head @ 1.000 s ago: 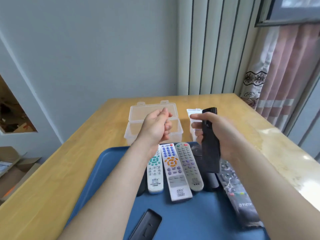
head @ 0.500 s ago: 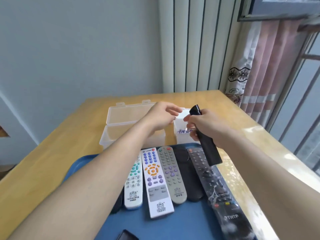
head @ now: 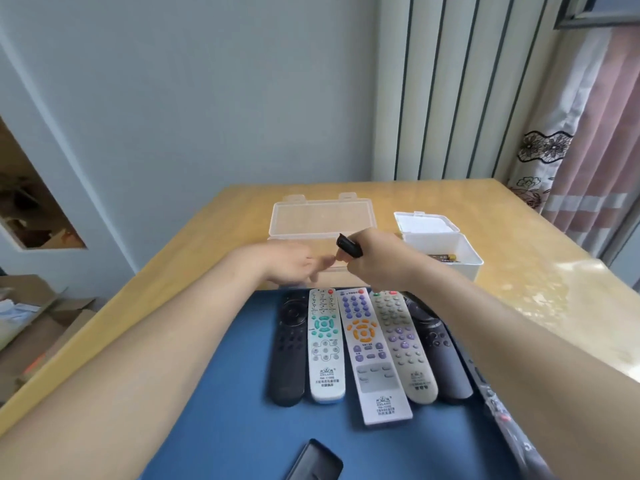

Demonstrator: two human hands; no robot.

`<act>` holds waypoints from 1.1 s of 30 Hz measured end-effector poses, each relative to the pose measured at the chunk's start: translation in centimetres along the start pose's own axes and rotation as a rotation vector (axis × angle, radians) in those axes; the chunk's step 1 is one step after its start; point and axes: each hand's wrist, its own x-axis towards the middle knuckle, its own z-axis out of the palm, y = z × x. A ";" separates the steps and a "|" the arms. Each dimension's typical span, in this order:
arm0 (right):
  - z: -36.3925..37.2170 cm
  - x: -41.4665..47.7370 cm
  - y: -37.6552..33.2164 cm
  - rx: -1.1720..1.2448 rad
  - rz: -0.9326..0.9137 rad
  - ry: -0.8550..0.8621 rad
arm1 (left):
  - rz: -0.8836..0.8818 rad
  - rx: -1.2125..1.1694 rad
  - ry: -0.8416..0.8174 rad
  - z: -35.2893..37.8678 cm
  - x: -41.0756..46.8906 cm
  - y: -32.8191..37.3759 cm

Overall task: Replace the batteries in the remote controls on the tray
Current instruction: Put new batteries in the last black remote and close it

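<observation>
1. Our right hand (head: pixel 375 263) gripped a black remote (head: pixel 349 246) above the tray's (head: pixel 221 393) far edge.
2. Our left hand (head: pixel 294 265) (blurred) hovered beside it, fingers loosely extended, holding nothing we could see.
3. Five remotes lay along the tray's far edge.

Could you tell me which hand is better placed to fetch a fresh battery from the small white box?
Left. The left hand is free, while the right hand grips the black remote. It must cross to the white box, though.

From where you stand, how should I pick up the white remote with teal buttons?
Pinch the white remote with teal buttons across its near end, coming from above. It lies flat, hemmed in by a black remote and another white remote, leaving the long sides little room.
</observation>
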 end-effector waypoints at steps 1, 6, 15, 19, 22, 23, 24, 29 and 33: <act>0.4 0.1 -0.1 -0.008 0.019 -0.017 | -0.015 -0.012 -0.016 -0.1 0.0 0.3; 1.9 0.5 0.0 -0.087 0.093 -0.002 | -0.045 -0.075 -0.061 0.2 -0.1 0.4; 2.0 1.1 0.1 0.017 0.159 0.019 | -0.079 -0.003 -0.190 -1.4 -0.2 0.2; 1.9 1.1 0.4 0.063 0.163 0.023 | -0.035 -0.005 -0.193 -2.7 -1.1 -0.3; 1.6 1.0 0.7 0.134 0.155 0.024 | 0.065 -0.078 -0.075 -3.2 -2.1 -2.0; 1.4 1.0 0.8 0.174 0.156 0.025 | 0.087 -0.122 -0.023 -3.1 -2.3 -2.5; 1.2 0.9 0.9 0.223 0.159 0.024 | 0.095 -0.186 0.040 -2.8 -2.4 -3.0; -0.1 -0.3 0.3 0.543 0.197 0.079 | 0.067 -0.518 0.488 -0.6 -3.8 -4.1; -1.2 -1.5 -1.2 0.462 0.137 0.187 | 0.163 -1.080 0.626 0.8 -5.4 -2.9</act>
